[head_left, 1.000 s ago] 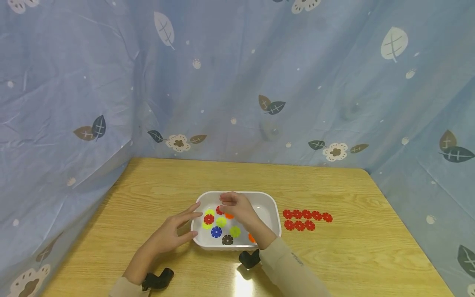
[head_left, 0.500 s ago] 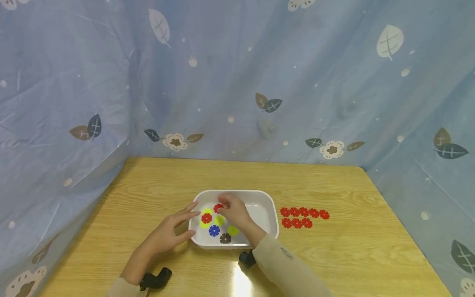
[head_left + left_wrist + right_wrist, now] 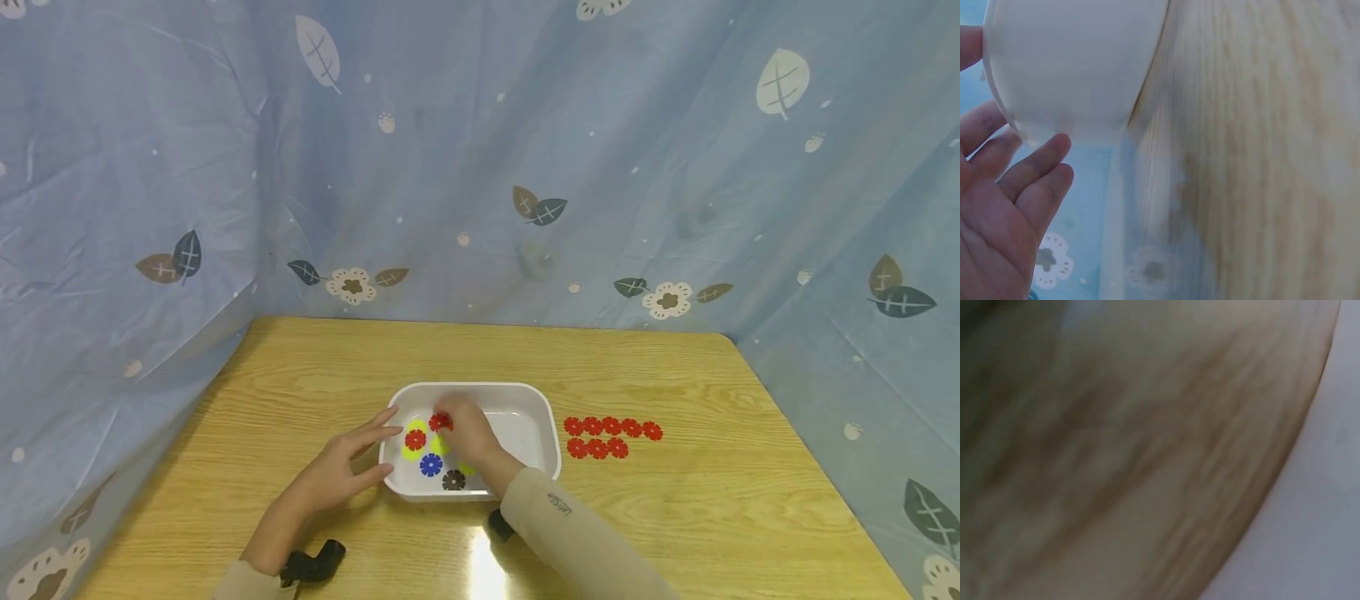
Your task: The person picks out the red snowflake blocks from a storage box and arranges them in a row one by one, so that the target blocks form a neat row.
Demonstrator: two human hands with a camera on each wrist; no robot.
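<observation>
A white plastic tray (image 3: 536,446) holds several notched plastic snowflake discs in different colours. My left hand (image 3: 341,471) rests at the tray's left end, thumb and fingers spread along the rim. In the left wrist view, the fingers of that hand (image 3: 1004,206) extend against the tray's outer wall (image 3: 1079,75). Inside the tray, my right hand (image 3: 471,433) bends its fingers down over a red snowflake disc (image 3: 438,422); the fingertips are blurred and I cannot tell whether they pinch it. Another red disc (image 3: 416,440) lies on yellow ones, near a blue disc (image 3: 431,465) and a dark brown disc (image 3: 453,480).
Right of the tray, red discs lie on the wooden table (image 3: 675,517) in two rows, a longer back row (image 3: 612,426) and a shorter front row (image 3: 597,448). A patterned blue curtain (image 3: 450,167) encloses the table's back and sides. The right wrist view is blurred.
My right hand has shifted slightly left and lower, its fingers bending down onto the red disc. The left hand stays at the rim. The head view has shifted a little.
</observation>
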